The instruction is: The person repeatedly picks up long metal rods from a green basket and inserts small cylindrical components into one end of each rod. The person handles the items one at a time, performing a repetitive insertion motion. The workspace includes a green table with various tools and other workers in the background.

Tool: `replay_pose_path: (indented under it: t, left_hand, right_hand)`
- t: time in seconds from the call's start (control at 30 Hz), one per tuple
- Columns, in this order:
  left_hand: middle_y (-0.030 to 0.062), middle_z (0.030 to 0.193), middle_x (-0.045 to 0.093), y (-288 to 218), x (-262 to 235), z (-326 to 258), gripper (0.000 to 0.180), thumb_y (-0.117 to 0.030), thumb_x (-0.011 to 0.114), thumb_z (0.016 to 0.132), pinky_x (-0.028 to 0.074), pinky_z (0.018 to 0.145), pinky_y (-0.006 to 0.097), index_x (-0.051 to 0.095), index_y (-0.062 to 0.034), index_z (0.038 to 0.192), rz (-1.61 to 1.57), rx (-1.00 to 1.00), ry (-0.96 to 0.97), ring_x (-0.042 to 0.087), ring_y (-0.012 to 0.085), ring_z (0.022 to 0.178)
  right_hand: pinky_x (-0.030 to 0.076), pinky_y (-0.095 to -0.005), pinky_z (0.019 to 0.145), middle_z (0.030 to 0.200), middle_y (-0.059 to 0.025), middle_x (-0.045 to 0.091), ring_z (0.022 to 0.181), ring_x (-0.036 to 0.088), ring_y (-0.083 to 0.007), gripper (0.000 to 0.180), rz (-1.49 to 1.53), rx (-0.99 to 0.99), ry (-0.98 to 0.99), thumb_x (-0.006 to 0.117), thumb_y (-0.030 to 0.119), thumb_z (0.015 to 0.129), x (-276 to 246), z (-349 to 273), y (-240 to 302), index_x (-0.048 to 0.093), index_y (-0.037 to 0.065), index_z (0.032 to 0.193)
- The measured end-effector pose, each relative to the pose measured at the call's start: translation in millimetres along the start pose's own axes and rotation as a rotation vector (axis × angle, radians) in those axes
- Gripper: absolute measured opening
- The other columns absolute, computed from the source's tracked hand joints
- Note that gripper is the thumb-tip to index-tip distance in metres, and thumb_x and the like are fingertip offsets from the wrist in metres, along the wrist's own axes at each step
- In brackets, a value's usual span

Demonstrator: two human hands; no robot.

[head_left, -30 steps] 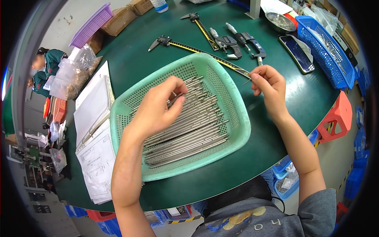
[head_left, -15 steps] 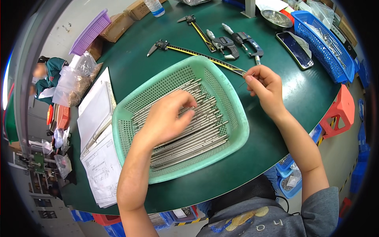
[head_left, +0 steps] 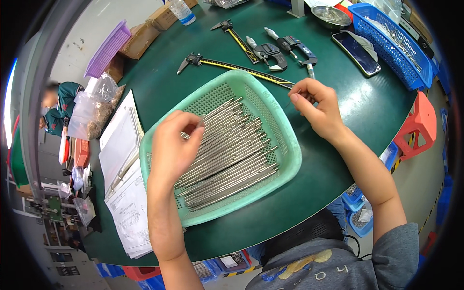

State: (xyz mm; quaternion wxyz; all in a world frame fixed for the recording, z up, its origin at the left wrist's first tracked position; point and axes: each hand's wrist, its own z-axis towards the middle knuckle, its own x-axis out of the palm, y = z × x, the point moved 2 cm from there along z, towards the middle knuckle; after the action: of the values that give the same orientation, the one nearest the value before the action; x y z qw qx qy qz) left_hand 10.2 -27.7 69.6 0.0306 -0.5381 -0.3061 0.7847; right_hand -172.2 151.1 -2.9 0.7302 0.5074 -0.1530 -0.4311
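A mint-green perforated basket (head_left: 282, 140) sits on the green table (head_left: 159, 92) and holds several long thin steel rods (head_left: 232, 150) lying side by side. My left hand (head_left: 174, 145) hovers over the left part of the pile, fingers curled and pinching the end of a rod. Beyond the basket's right rim, my right hand (head_left: 316, 108) is closed, thumb and forefinger pinching a very thin rod or pin whose tip points left.
Two long calipers (head_left: 232, 65) (head_left: 239, 38), a micrometer (head_left: 270, 50) and another gauge (head_left: 297, 46) lie beyond the basket. A phone (head_left: 360, 53), blue basket (head_left: 396, 43), steel bowl (head_left: 331, 14), papers (head_left: 123, 159), plastic bags (head_left: 94, 108) and a purple basket (head_left: 108, 48) surround it. A person sits far left.
My left hand has slid toward the basket's left side and curled its fingers onto the rods. My right hand stays near the basket's right rim, still pinching.
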Motion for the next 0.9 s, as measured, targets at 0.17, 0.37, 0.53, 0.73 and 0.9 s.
replay_pose_path:
  t: [0.17,0.37,0.53,0.73,0.9]
  left_hand:
    - [0.0070,0.079,0.057,0.4,-41.5,2.0,0.012,-0.007,0.056,0.079,0.047,0.066,0.025,0.056,0.0006,0.088,-0.614,-0.042,-0.584,0.056,0.0133,0.072]
    - [0.0102,0.084,0.056,-13.5,14.3,17.9,0.015,-0.010,0.050,0.084,0.051,0.071,0.031,0.051,0.0015,0.094,-1.439,-0.342,-0.137,0.057,0.0166,0.077]
    - [0.0069,0.081,0.053,-22.7,64.4,9.0,0.018,-0.016,0.052,0.084,0.054,0.060,0.026,0.050,-0.0007,0.091,-1.346,-0.565,0.047,0.056,0.0151,0.078]
    - [0.0046,0.080,0.052,-17.2,66.0,9.1,0.021,-0.021,0.050,0.085,0.052,0.060,0.024,0.048,-0.0010,0.093,-1.154,-0.472,0.144,0.056,0.0128,0.074]
    - [0.0013,0.077,0.052,-18.0,61.4,2.3,0.021,-0.023,0.050,0.085,0.048,0.058,0.020,0.050,-0.0029,0.093,-1.096,-0.473,0.077,0.051,0.0073,0.066]
  right_hand:
    - [0.037,-0.0215,0.046,0.060,-0.0018,0.054,0.048,0.046,-0.0068,0.008,-0.041,-0.060,-0.037,0.055,0.010,0.076,1.0,4.4,-2.4,0.055,0.002,0.076]
    - [0.038,-0.0214,0.048,0.061,-0.0031,0.055,0.051,0.050,-0.0082,0.009,-0.063,-0.066,-0.030,0.053,0.010,0.077,-0.7,5.4,-2.1,0.055,0.002,0.077]
    - [0.041,-0.0221,0.051,0.067,-0.0051,0.057,0.058,0.054,-0.0104,0.011,0.072,-0.040,-0.042,0.049,0.010,0.081,-0.2,4.7,1.4,0.054,0.001,0.081]
    - [0.043,-0.0222,0.053,0.069,-0.0059,0.057,0.060,0.055,-0.0102,0.012,0.144,-0.096,-0.089,0.048,0.009,0.082,-4.8,-2.8,16.3,0.054,-0.001,0.084]
    - [0.043,-0.0241,0.050,0.067,-0.0077,0.056,0.055,0.054,-0.0139,0.008,-0.009,-0.263,0.081,0.050,0.001,0.077,-22.2,-50.6,61.1,0.054,-0.001,0.084]
